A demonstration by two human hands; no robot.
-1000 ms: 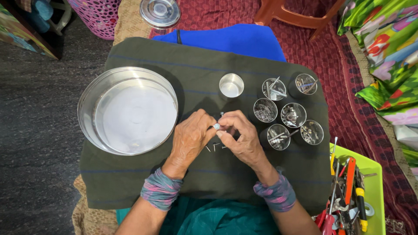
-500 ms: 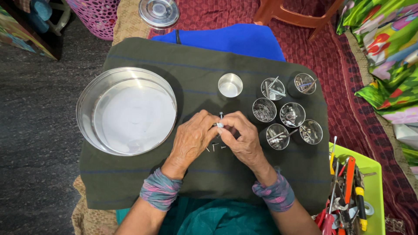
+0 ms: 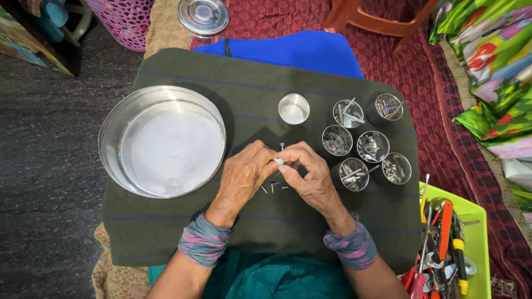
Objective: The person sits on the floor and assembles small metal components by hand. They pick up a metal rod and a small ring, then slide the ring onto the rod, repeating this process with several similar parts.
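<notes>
Both hands meet right in the middle of the dark green cloth (image 3: 166, 232), fingertips pressed together. The left hand (image 3: 242, 177) comes in from about 7 o'clock, knuckles up, fingers curled inward, and the right hand (image 3: 310, 174) comes in from 5 o'clock with the same sort of curl. Between them they're pinching a small silver nut or washer (image 3: 279, 161); it's too small to tell which. Both hands are pinched shut on that little piece, not relaxed.

Just at 12 o'clock from the fingertips a small screw (image 3: 282, 147) stands on the cloth, and a few more loose screws (image 3: 272, 187) lie under the hands at about 6 o'clock, partly hidden by the fingers.

Around them: a big round steel tray (image 3: 113, 138) sits at 9 o'clock, close to the left hand. A small steel cup (image 3: 293, 108) with nothing visible in it is at 12 o'clock. At 2 to 3 o'clock there's a cluster of six little steel cups (image 3: 372, 146) holding screws and bits of hardware, the nearest one just beside the right hand. A lime green tray (image 3: 476, 232) full of screwdrivers and pliers sits at 4 o'clock, well apart. Nothing sits between the hands and the cups.
</notes>
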